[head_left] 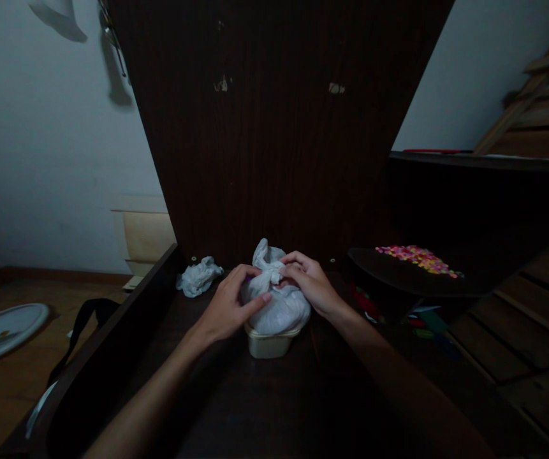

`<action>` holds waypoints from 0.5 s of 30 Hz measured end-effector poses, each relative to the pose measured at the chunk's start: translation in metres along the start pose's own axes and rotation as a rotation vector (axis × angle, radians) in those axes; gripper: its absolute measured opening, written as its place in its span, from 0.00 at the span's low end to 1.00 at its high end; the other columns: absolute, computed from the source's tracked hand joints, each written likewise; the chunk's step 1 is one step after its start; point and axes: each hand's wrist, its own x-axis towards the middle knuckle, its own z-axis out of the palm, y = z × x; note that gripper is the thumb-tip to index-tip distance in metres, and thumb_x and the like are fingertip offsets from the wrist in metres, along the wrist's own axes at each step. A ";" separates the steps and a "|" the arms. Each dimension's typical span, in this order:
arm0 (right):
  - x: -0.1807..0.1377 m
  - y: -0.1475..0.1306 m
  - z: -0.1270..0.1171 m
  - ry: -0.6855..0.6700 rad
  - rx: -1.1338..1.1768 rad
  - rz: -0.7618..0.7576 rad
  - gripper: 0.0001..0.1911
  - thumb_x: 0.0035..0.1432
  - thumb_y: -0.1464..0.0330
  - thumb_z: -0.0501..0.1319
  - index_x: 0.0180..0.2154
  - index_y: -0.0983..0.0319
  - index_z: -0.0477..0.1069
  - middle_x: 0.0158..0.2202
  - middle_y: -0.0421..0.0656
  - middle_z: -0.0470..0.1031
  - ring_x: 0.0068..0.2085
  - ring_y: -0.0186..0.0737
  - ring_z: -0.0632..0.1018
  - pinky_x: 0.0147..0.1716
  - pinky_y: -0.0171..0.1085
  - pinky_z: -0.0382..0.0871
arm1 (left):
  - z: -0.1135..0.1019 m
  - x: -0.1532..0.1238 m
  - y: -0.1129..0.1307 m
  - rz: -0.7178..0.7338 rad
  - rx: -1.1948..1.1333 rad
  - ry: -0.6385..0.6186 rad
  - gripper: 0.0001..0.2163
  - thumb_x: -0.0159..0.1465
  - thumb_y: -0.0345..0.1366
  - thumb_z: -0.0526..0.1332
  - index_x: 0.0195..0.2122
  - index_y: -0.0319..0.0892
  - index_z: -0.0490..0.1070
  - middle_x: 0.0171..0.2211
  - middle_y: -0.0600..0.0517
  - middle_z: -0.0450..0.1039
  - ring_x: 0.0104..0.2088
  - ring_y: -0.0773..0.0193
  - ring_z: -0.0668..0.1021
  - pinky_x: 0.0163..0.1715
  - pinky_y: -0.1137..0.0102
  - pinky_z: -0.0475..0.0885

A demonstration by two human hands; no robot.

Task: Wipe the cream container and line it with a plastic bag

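Observation:
A white plastic bag (281,312), full and knotted at the top, sits in a cream plastic tub (269,345) on a dark wooden surface. My right hand (308,280) pinches the bag's twisted knot from the right with thumb and fingers. On the other side, my left hand (229,306) grips the bag near its neck, its thumb lying across the front and its fingers behind. A loose end of the bag stands up above the knot. What the bag contains is hidden.
A crumpled white plastic bag (199,276) lies left of the tub. A tall dark wooden panel (274,140) rises behind. Many small colourful pieces (417,258) lie on a rounded dark shelf (374,268) at right. A raised wooden edge (116,347) borders the left side.

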 end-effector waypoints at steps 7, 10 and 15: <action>0.003 0.004 0.000 0.047 -0.023 -0.039 0.09 0.47 0.66 0.68 0.33 0.59 0.75 0.27 0.37 0.77 0.30 0.35 0.76 0.35 0.37 0.69 | 0.008 -0.002 -0.007 -0.015 0.105 -0.034 0.31 0.58 0.41 0.71 0.59 0.44 0.60 0.56 0.44 0.71 0.55 0.48 0.76 0.56 0.54 0.71; 0.001 0.013 0.004 0.063 0.021 0.001 0.10 0.45 0.67 0.68 0.33 0.58 0.75 0.28 0.36 0.75 0.32 0.37 0.75 0.36 0.37 0.68 | 0.010 -0.002 -0.012 -0.013 0.107 -0.063 0.31 0.58 0.35 0.70 0.60 0.45 0.58 0.58 0.44 0.70 0.57 0.48 0.75 0.59 0.53 0.70; -0.001 0.032 0.014 0.110 0.123 0.086 0.12 0.42 0.66 0.68 0.32 0.58 0.73 0.28 0.37 0.74 0.34 0.38 0.75 0.36 0.36 0.67 | 0.014 -0.004 -0.020 0.000 0.132 -0.097 0.32 0.55 0.28 0.66 0.61 0.43 0.58 0.58 0.42 0.69 0.59 0.47 0.74 0.61 0.51 0.68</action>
